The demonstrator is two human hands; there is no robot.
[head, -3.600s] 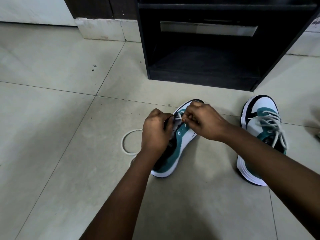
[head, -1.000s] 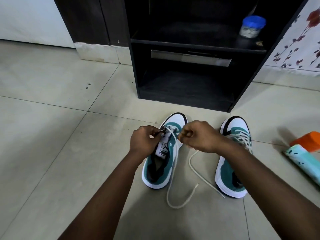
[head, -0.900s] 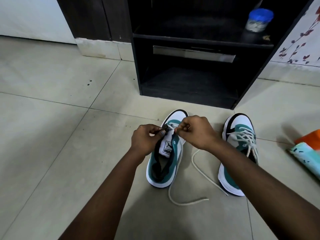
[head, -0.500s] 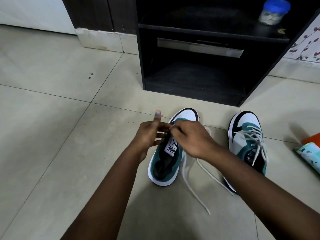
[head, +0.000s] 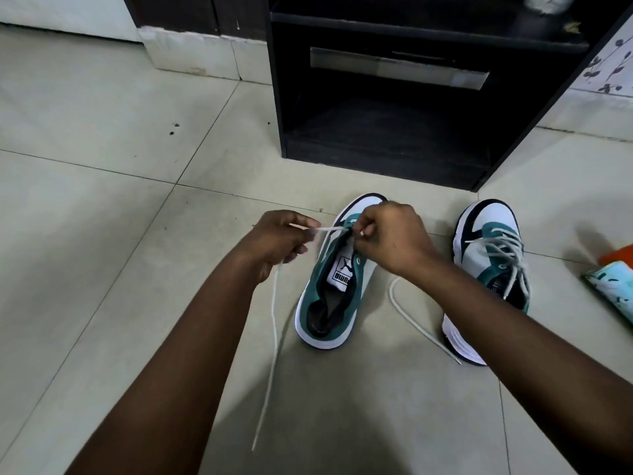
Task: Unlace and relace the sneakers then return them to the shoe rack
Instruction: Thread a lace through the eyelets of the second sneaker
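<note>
A teal, white and black sneaker [head: 330, 296] stands on the tiled floor, toe toward the black shoe rack [head: 404, 97]. Its white lace [head: 272, 341] runs through the eyelets near the toe only. My left hand [head: 277, 243] pinches one lace end, pulled out to the left, and the rest trails down across the floor. My right hand [head: 390, 240] pinches the lace at the toe eyelets, and the other lace end curves along the floor under my right forearm. A second, fully laced sneaker [head: 489, 269] stands to the right.
The rack's lower shelf [head: 387, 138] lies open just beyond the shoes. A patterned teal and orange object [head: 613, 282] lies at the right edge. A low wall base [head: 202, 53] sits at the back left.
My left hand has drawn one lace end out to the left side of the shoe. That lace half swung from the right of the sneaker to its left. The view tilted down slightly.
</note>
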